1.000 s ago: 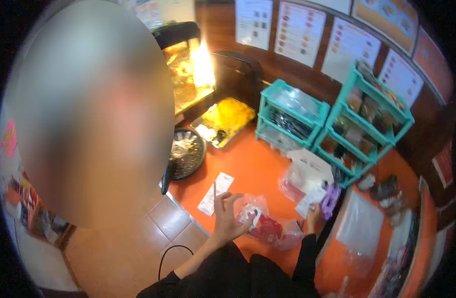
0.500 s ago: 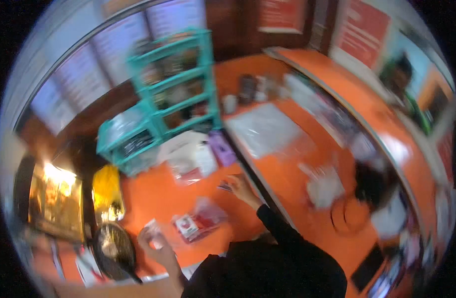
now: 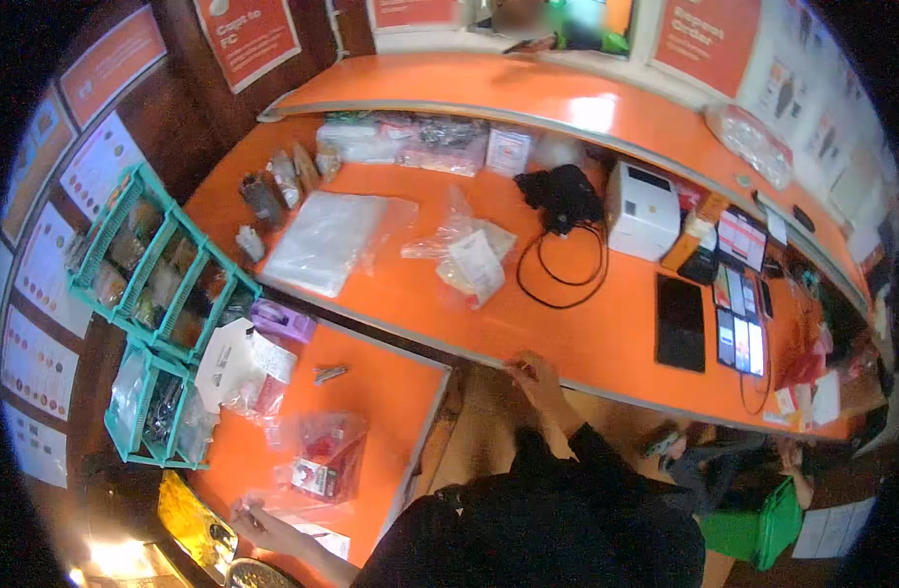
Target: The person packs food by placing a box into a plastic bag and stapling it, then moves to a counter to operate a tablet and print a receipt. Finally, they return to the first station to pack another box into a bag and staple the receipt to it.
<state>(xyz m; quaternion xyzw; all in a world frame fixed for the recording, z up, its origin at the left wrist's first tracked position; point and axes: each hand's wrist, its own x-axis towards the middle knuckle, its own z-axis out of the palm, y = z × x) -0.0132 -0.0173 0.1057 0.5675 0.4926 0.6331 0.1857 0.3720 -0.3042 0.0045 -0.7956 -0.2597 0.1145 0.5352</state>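
Observation:
My left hand (image 3: 260,527) is at the lower left, over the edge of the small orange table (image 3: 381,421), its fingers loosely bent and apart. Near it lies a clear plastic bag (image 3: 343,477) with red contents and a white label (image 3: 314,478). My right hand (image 3: 539,382) is raised by the front edge of the long orange counter (image 3: 606,363). Its fingers are half curled and nothing shows in them. A small stapler-like metal tool (image 3: 329,373) rests on the small table, apart from both hands.
Teal stacked baskets (image 3: 160,269) and a purple tape dispenser (image 3: 283,320) stand at the left. On the counter are clear plastic sheets (image 3: 322,240), a paper-labelled bag (image 3: 476,267), a black cable (image 3: 567,299), a white printer (image 3: 643,211) and a tablet (image 3: 680,323). A person sits near a green bin (image 3: 758,524).
My view has swung right. The right hand has left the stapler-like tool on the small table and moved right to the counter edge. My left hand has moved away from the red-filled bag.

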